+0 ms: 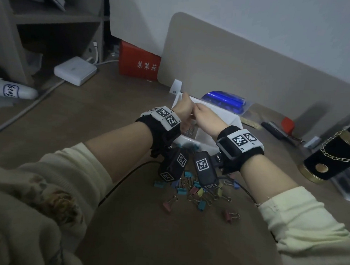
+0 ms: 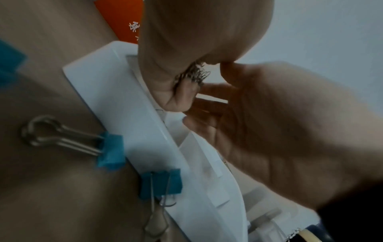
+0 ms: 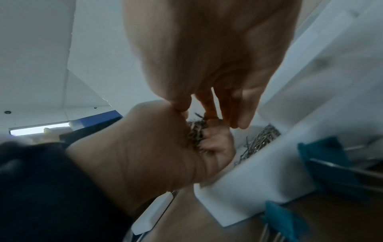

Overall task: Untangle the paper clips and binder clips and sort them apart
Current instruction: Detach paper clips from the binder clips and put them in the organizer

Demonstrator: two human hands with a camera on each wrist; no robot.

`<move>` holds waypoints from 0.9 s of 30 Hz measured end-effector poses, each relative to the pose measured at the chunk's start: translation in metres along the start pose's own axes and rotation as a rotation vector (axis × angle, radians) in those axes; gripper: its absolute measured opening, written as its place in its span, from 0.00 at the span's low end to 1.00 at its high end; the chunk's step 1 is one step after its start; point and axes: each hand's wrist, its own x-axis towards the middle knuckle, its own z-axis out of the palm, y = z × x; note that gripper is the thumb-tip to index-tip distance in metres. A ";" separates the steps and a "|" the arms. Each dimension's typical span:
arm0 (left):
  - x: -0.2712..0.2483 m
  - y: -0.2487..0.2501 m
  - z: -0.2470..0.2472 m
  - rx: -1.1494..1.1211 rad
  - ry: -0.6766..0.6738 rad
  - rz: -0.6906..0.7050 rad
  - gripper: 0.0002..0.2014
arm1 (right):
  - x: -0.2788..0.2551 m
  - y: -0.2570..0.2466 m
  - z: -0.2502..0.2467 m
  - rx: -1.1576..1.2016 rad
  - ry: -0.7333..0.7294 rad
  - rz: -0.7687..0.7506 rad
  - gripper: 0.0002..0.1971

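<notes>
In the middle of the frame, my left hand (image 2: 259, 127) squeezes a clump of paper clips (image 2: 194, 75) over the white box (image 1: 227, 118). My right hand's (image 3: 207, 57) fingers (image 3: 209, 104) pinch one. They look light, springy and snaggy, so I'd pull by one loop.

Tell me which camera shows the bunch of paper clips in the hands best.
The left wrist view: the bunch of paper clips shows clearly, gripped in the left hand. The right wrist view shows it darker, half hidden by fingers. The head view hides it behind both hands.

Brown desk (image 1: 102, 117) under scattered binder clips (image 1: 195, 190), white tray (image 1: 227, 118), red box (image 1: 139, 62)
</notes>
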 end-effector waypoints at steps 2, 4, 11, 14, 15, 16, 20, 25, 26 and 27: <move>0.004 0.000 0.001 -0.035 -0.009 -0.042 0.28 | 0.003 -0.004 0.005 0.057 -0.056 0.034 0.21; 0.007 0.000 0.001 -0.077 -0.033 -0.061 0.26 | 0.006 -0.004 0.008 0.091 -0.076 0.060 0.26; 0.006 0.000 0.004 -0.220 -0.100 -0.067 0.32 | 0.007 -0.002 0.005 0.047 -0.119 0.104 0.32; 0.006 0.000 0.001 -0.256 -0.057 -0.056 0.33 | 0.005 -0.004 0.003 -0.008 -0.114 0.134 0.33; 0.006 0.001 -0.001 -0.275 -0.050 -0.060 0.34 | 0.006 -0.003 0.003 -0.026 -0.111 0.138 0.33; 0.006 0.003 -0.004 -0.315 -0.055 -0.068 0.35 | 0.005 -0.003 0.003 -0.040 -0.107 0.134 0.32; 0.004 0.005 -0.010 -0.360 -0.091 -0.079 0.38 | 0.004 -0.003 0.003 -0.019 -0.086 0.118 0.31; -0.002 0.003 -0.012 -0.256 -0.064 0.014 0.37 | -0.007 -0.003 0.006 0.076 -0.133 0.067 0.30; -0.004 0.002 -0.012 -0.250 -0.062 0.030 0.36 | -0.012 -0.005 0.005 0.089 -0.147 0.054 0.30; -0.005 0.002 -0.013 -0.241 -0.065 0.038 0.36 | -0.015 -0.006 0.006 0.101 -0.165 0.046 0.29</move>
